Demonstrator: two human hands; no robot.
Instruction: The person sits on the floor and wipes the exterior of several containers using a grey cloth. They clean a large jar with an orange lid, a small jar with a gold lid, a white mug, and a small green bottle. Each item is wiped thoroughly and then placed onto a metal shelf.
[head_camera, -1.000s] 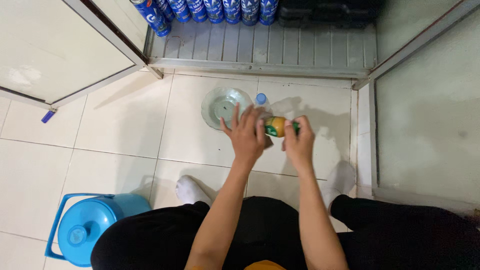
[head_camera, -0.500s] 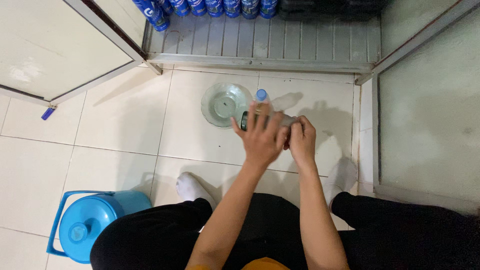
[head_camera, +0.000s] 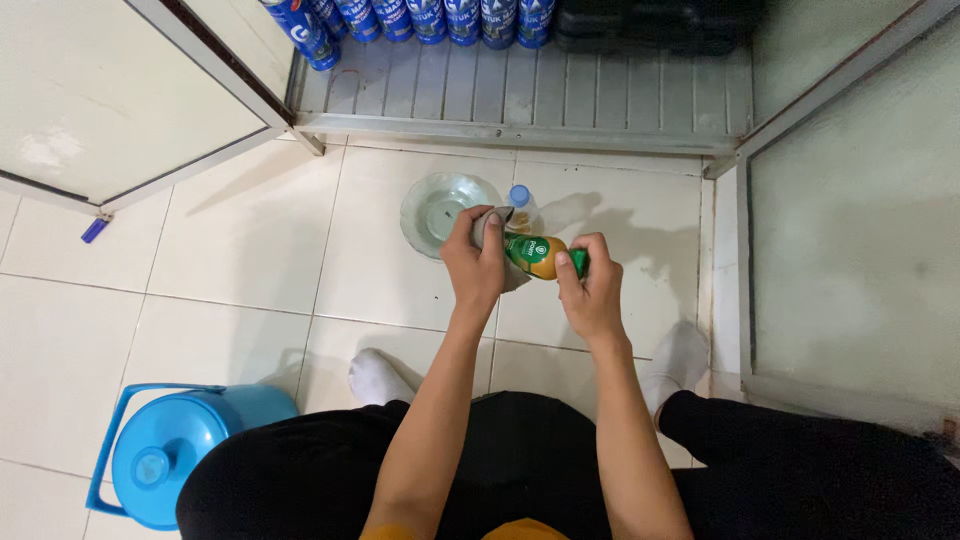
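Observation:
I hold a small bottle (head_camera: 535, 254) with a green label and orange contents sideways over the tiled floor. My right hand (head_camera: 590, 288) grips its right end. My left hand (head_camera: 476, 262) presses a grey cloth (head_camera: 492, 228) against the bottle's left end. Just beyond my hands a clear glass bowl (head_camera: 440, 205) sits on the floor, with a clear bottle with a blue cap (head_camera: 519, 198) standing beside it on the right.
An open fridge shows a grey ribbed shelf (head_camera: 600, 95) with blue cans (head_camera: 420, 18) and a dark crate. Its doors (head_camera: 100, 90) swing out left and right (head_camera: 850, 210). A blue water jug (head_camera: 165, 450) stands at the lower left. My white-socked feet (head_camera: 378, 376) rest on the tiles.
The left hand with the cloth slid from over the bottle's middle to its left end, uncovering the green label. The bottle stays sideways in both hands.

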